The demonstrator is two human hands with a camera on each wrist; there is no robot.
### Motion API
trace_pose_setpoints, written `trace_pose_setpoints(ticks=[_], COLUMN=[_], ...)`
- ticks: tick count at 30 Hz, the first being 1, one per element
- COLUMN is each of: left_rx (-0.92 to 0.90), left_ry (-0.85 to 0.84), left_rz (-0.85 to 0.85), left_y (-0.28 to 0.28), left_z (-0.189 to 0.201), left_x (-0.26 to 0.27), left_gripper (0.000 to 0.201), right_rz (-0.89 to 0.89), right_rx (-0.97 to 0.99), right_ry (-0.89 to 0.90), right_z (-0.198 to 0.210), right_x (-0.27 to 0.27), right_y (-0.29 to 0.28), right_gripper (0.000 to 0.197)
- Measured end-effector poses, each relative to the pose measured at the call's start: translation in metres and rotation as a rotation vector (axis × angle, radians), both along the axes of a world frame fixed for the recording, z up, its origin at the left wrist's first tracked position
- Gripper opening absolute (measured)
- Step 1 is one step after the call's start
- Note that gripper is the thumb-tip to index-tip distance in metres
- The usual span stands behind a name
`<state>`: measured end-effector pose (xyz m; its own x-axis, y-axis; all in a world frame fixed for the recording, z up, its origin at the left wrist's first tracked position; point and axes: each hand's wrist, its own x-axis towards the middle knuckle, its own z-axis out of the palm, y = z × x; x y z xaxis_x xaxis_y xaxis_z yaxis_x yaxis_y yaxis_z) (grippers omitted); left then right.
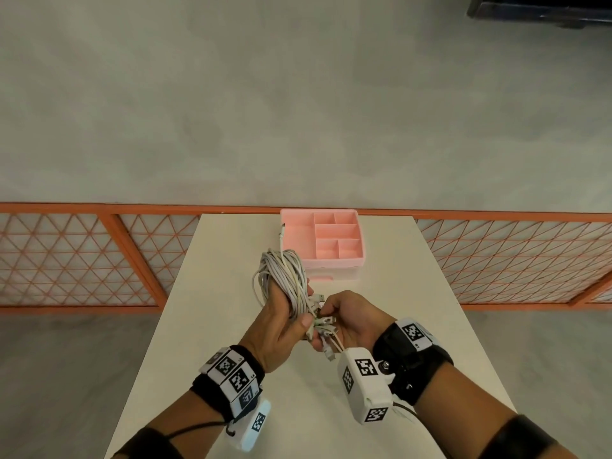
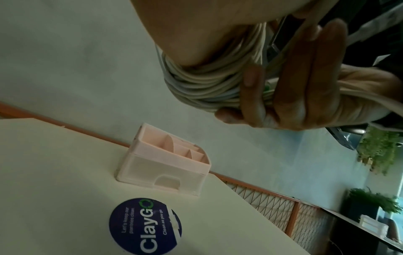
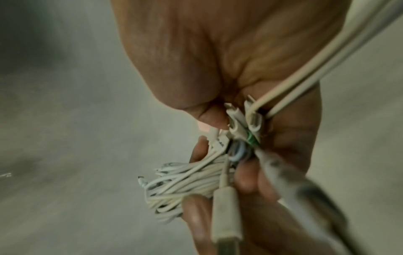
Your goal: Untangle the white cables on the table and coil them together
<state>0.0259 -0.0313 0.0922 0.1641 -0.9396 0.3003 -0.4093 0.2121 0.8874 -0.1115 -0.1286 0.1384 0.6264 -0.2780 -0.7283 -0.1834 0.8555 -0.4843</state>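
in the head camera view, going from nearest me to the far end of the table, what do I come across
Left hand and right hand side by side, both gripping the white cables → pink organizer → far edge of the table → orange lattice fence.

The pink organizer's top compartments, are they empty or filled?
Empty, as far as visible. The head view shows the pink organizer with bare compartments; one cable end only crosses in front of its left edge.

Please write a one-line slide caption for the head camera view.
Above the table, the left hand grips the coiled white cables while the right hand gathers their connector ends.
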Motion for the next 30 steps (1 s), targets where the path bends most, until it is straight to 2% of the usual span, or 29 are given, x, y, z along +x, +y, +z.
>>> trace_pose_setpoints(ticks=[2, 4, 6, 7, 10, 12, 16, 18, 20, 24, 30], left_rx=[0.095, 0.217, 0.242, 0.224, 0.134, 0.05, -0.04, -0.027, -0.014, -0.047, -0.019], left_ry=[-0.04, -0.102, -0.182, -0.193, -0.098, -0.147, -0.168, -0.076, -0.028, -0.053, 0.05], left_rz=[-0.091, -0.121, -0.114, -0.104, -0.061, -0.024, 0.04, 0.084, 0.14, 0.188, 0.221], left_y=[0.002, 0.003, 0.002, 0.0, -0.006, -0.01, -0.015, -0.017, -0.019, -0.019, -0.019], left_z=[0.002, 0.009, 0.012, 0.009, -0.002, -0.007, -0.016, -0.02, -0.023, -0.016, -0.013], left_x=[0.006, 0.009, 0.009, 0.01, 0.01, 0.01, 0.007, 0.006, 0.007, 0.005, 0.007], left_gripper=[0.101, 0.128, 0.141, 0.137, 0.11, 0.095, 0.085, 0.08, 0.083, 0.093, 0.096], right_rz=[0.007, 0.043, 0.074, 0.08, 0.083, 0.113, 0.171, 0.191, 0.191, 0.18, 0.246], right_rx=[-0.002, -0.022, -0.03, -0.03, -0.036, -0.067, -0.158, -0.203, -0.254, -0.348, -0.554], right_ry=[0.005, 0.016, 0.03, 0.034, 0.048, 0.056, 0.066, 0.068, 0.092, 0.132, 0.187], right_z=[0.003, 0.007, 0.011, 0.012, 0.012, 0.013, 0.019, 0.021, 0.021, 0.023, 0.027], right_x=[-0.002, -0.004, -0.004, -0.003, 0.001, 0.002, 0.002, 0.004, 0.006, 0.007, 0.01], right_y=[-0.002, -0.004, -0.004, -0.004, 0.0, 0.003, 0.006, 0.007, 0.008, 0.01, 0.012], right_gripper=[0.037, 0.039, 0.039, 0.039, 0.036, 0.035, 0.033, 0.033, 0.03, 0.022, 0.028])
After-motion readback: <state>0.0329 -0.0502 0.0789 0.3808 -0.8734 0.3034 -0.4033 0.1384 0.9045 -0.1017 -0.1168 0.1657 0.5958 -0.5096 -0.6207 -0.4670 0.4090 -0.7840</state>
